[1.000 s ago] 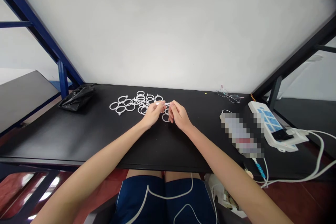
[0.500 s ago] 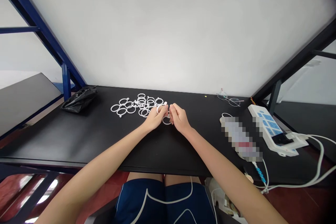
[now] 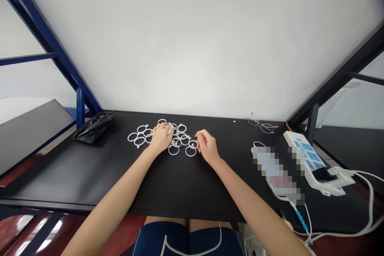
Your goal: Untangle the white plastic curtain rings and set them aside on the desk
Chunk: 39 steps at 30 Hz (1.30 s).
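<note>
Several white plastic rings (image 3: 174,150), each with a small knob or eyelet, lie in a loose, overlapping cluster on the black tabletop. My left hand (image 3: 162,137) rests over the middle of this cluster, fingers stretched forward onto the rings and hiding some of them. Just right of the cluster is my right hand (image 3: 207,146), loosely curled, with its fingers a little apart and no ring visible in them. Two linked-looking rings, the nearer one a white ring (image 3: 191,151), lie beside its fingertips; whether the fingers touch them I cannot tell.
A crumpled black plastic bag (image 3: 93,127) lies at the back left. Eyeglasses (image 3: 267,128) rest near the wall at right. A phone (image 3: 277,176) on a cable and a white power strip (image 3: 312,164) with a plugged-in charger occupy the right side. Blue metal posts (image 3: 80,108) frame the left.
My hands have parted. The left hand moved left onto the ring cluster; the right stayed near the same spot. The rings held between them now lie on the table. The view tilted slightly upward.
</note>
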Motion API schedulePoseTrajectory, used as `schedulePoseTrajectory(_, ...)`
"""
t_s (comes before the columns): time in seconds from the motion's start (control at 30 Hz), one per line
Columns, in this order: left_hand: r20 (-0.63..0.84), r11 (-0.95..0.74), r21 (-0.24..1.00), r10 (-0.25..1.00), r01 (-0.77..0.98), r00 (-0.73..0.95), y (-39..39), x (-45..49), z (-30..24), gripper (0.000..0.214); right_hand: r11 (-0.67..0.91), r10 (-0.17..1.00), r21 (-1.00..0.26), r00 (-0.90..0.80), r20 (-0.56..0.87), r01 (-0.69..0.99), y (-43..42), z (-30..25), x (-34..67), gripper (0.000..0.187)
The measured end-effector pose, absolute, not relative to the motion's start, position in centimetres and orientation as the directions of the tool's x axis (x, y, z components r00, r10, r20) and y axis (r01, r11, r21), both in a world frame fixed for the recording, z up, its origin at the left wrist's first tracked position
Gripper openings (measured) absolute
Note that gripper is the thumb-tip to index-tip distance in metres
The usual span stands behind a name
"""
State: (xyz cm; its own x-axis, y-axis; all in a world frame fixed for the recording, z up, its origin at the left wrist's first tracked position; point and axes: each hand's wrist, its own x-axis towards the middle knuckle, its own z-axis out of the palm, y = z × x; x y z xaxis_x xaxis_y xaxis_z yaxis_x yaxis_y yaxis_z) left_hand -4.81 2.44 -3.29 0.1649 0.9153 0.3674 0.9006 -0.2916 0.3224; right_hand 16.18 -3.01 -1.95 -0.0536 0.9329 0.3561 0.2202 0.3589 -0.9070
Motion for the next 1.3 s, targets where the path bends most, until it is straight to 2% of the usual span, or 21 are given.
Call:
schedulePoseTrajectory(0.17,0.322,-0.312,0.348,0.925,0.884,0.200,2.2,-4.7,-3.1,0.034,0.353,0.935,-0.911,-0.048,0.351,0.214,-2.8,-2.1,16.2,0.030)
schedulePoseTrajectory(0.33,0.281,-0.388,0.436,0.916,0.812,0.287,3.1,-7.0,-1.9,0.049,0.359,0.932,-0.895,-0.048,0.360,0.264,-2.8,-2.3,16.1,0.028)
schedulePoseTrajectory(0.4,0.315,-0.306,0.428,0.932,0.851,0.177,3.6,-8.5,-1.8,0.049,0.368,0.921,-0.872,0.000,0.389,0.321,-2.9,-2.3,16.2,0.027)
schedulePoseTrajectory(0.47,0.359,-0.108,0.390,0.932,0.914,-0.043,4.1,-10.0,-2.2,0.055,0.375,0.905,-0.832,0.034,0.425,0.409,-3.0,-2.1,16.3,0.027)
schedulePoseTrajectory(0.53,0.297,0.085,0.371,0.933,0.925,-0.205,4.4,-11.2,-2.8,0.069,0.378,0.896,-0.765,0.001,0.443,0.521,-3.1,-1.8,16.2,0.030)
schedulePoseTrajectory(0.57,0.247,0.128,0.368,0.941,0.921,-0.230,4.4,-11.6,-3.1,0.074,0.377,0.902,-0.722,-0.052,0.429,0.580,-3.1,-1.7,16.0,0.037)
schedulePoseTrajectory(0.67,0.169,0.098,0.358,0.971,0.929,-0.168,4.7,-12.2,-3.7,0.082,0.381,0.925,-0.571,-0.295,0.241,0.727,-2.4,-1.0,14.9,0.079)
schedulePoseTrajectory(0.77,0.138,0.022,0.339,0.988,0.941,-0.073,5.1,-11.7,-3.5,0.083,0.417,0.900,-0.465,-0.426,0.092,0.781,-0.8,-0.5,12.8,0.098)
schedulePoseTrajectory(0.87,0.081,-0.064,0.333,0.996,0.941,0.039,5.8,-10.8,-3.1,0.080,0.440,0.888,-0.421,-0.453,0.074,0.794,1.0,-0.7,10.6,0.096)
schedulePoseTrajectory(0.93,0.062,-0.122,0.319,0.992,0.940,0.108,6.3,-10.2,-3.1,0.070,0.479,0.868,-0.389,-0.489,0.080,0.787,1.8,-1.1,9.7,0.093)
schedulePoseTrajectory(1.07,0.100,-0.249,0.285,0.968,0.926,0.229,6.6,-9.4,-3.5,0.053,0.511,0.857,-0.320,-0.501,0.120,0.798,2.4,-2.1,9.3,0.083)
schedulePoseTrajectory(1.3,0.168,-0.311,0.329,0.949,0.892,0.269,4.9,-7.3,-3.7,0.052,0.513,0.858,-0.272,-0.487,0.162,0.814,1.9,-2.5,11.4,0.067)
